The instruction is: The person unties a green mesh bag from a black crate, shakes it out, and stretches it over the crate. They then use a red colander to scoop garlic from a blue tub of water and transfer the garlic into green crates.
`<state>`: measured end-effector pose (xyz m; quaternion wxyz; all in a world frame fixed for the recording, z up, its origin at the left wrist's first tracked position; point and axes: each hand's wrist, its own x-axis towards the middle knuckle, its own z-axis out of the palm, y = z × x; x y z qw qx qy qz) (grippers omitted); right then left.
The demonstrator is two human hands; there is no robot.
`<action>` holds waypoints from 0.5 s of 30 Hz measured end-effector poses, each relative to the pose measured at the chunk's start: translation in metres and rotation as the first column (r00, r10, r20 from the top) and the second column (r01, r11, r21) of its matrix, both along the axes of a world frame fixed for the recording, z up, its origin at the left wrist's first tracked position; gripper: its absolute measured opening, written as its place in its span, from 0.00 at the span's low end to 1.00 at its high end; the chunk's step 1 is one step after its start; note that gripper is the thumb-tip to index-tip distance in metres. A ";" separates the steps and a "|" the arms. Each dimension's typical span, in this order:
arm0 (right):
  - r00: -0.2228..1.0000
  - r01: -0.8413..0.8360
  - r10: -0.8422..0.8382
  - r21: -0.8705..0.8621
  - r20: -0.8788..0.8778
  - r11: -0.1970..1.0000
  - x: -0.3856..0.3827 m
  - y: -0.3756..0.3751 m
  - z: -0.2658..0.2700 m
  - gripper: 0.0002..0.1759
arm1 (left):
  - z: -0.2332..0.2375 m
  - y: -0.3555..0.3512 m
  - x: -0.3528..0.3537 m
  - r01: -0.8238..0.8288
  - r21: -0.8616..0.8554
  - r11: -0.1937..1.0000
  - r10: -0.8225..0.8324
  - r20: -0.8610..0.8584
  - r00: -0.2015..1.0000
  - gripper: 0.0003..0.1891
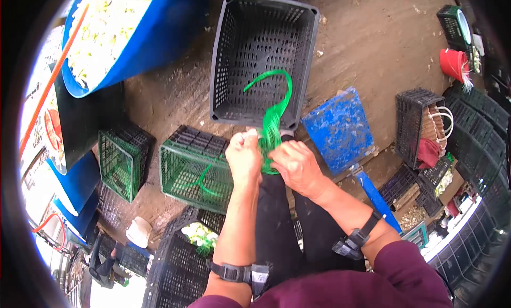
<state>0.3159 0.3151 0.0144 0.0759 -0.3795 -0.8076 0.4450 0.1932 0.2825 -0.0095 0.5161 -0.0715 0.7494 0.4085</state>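
A bundle of green plastic netting (272, 120) stretches between my hands, and its thin tail curls up over the black crate (266, 108) in front of me. My left hand (245, 156) is closed in a fist at the left edge of the netting. On the other side, my right hand (297, 165) has its fingers curled and pinched on the netting's lower part. Both hands are above my knees, at the near rim of the crate. My fingers partly hide the gathered end of the netting.
A green crate (194, 193) with green netting stands left of my hands, a smaller green crate (118, 172) beyond. A large blue tub (154, 47) holds pale vegetable trimmings. To the right are a blue board (340, 131), a dark crate (412, 129) and a red bucket (452, 63).
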 end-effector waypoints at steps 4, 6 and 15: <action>0.882 0.387 -0.461 -0.407 -0.099 0.828 0.009 0.014 -0.012 0.02 | 0.003 0.004 -0.011 -0.005 0.015 1.000 0.003 0.167 0.986 0.09; 0.816 0.509 -0.575 -0.411 -0.048 0.756 0.016 0.023 -0.021 0.02 | 0.003 0.010 -0.015 0.156 0.078 0.985 -0.170 0.225 0.959 0.10; 0.230 0.478 -0.868 -0.828 0.439 -0.292 0.014 0.062 -0.040 0.08 | -0.030 0.049 -0.038 0.310 0.090 0.946 -0.319 0.112 0.941 0.01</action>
